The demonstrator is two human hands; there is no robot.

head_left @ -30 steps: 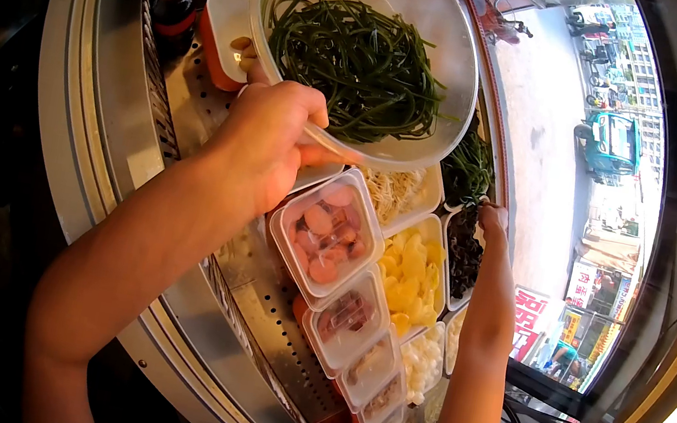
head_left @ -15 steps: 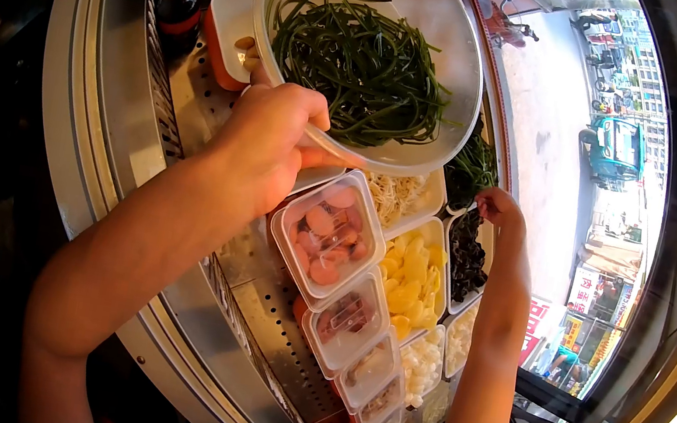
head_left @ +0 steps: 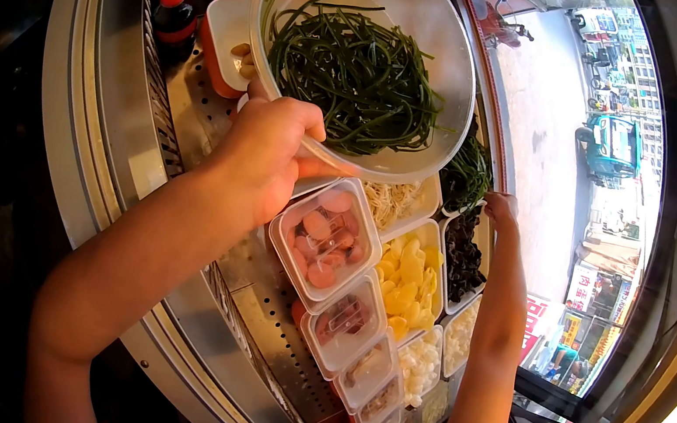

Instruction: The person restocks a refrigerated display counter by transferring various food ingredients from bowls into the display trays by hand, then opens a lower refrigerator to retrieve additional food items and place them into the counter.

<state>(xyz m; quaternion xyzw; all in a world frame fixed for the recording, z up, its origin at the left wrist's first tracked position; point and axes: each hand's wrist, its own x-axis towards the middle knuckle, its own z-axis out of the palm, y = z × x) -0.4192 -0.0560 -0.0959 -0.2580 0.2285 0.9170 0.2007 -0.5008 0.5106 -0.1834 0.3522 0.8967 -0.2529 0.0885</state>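
My left hand (head_left: 264, 151) grips the near rim of a large translucent plastic bowl (head_left: 459, 62), tilted toward me. Thin dark green strips (head_left: 350, 81), looking like shredded kelp, lie heaped in it. My right hand (head_left: 500, 209) is at the far side, by the corner between a container of similar green strips (head_left: 470, 177) and a white tray of black fungus (head_left: 464, 258). Its fingers are curled; I cannot make out what they hold. Just below the bowl are bean sprouts (head_left: 391, 204) and a lidded box of pink slices (head_left: 327, 236).
Yellow slices (head_left: 407, 280) and white pieces (head_left: 420, 364) fill trays nearer me. Smaller lidded boxes (head_left: 346, 319) run along the perforated metal shelf (head_left: 283, 340). Bottles (head_left: 175, 13) and orange-and-white containers (head_left: 226, 34) stand at upper left. A glass window borders the right.
The bowl has shifted slightly left and down with my left hand, showing more of the green strips' container behind it. My right hand has moved slightly, staying at that container's corner.
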